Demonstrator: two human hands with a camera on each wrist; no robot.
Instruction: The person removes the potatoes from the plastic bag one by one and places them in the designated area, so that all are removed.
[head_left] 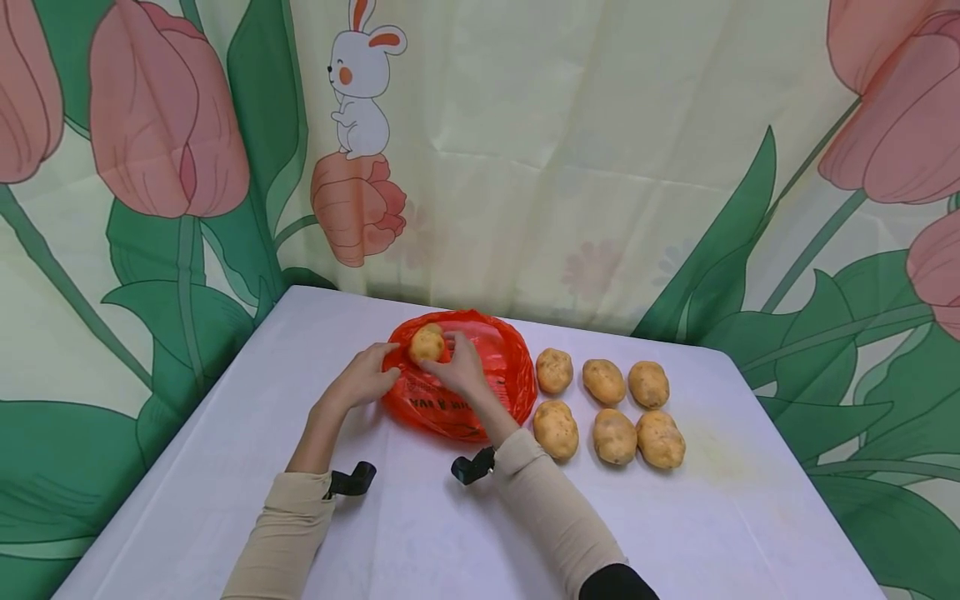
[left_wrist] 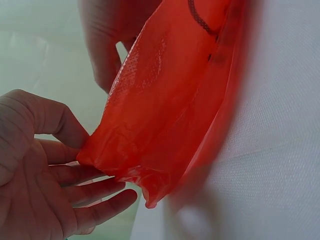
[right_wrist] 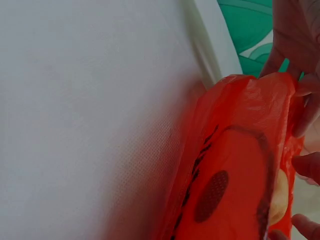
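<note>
A red plastic bag (head_left: 480, 367) with dark printing lies spread and open-mouthed on the white table. My left hand (head_left: 362, 377) is at its left edge; in the left wrist view the thumb and index finger pinch a corner of the bag (left_wrist: 135, 120), while the other fingers extend below it. Over the bag's left back part, my right hand (head_left: 459, 367) holds a potato (head_left: 427, 343), thumb at its lower front and fingers at its right. In the right wrist view the potato (right_wrist: 281, 197) is partly hidden behind the red plastic.
Several potatoes (head_left: 603, 382) lie in two rows right of the bag, the nearest potato (head_left: 556, 430) close to its edge. Black wrist mounts (head_left: 472, 467) stick out below both forearms. A printed curtain (head_left: 525, 167) hangs behind the table's back edge.
</note>
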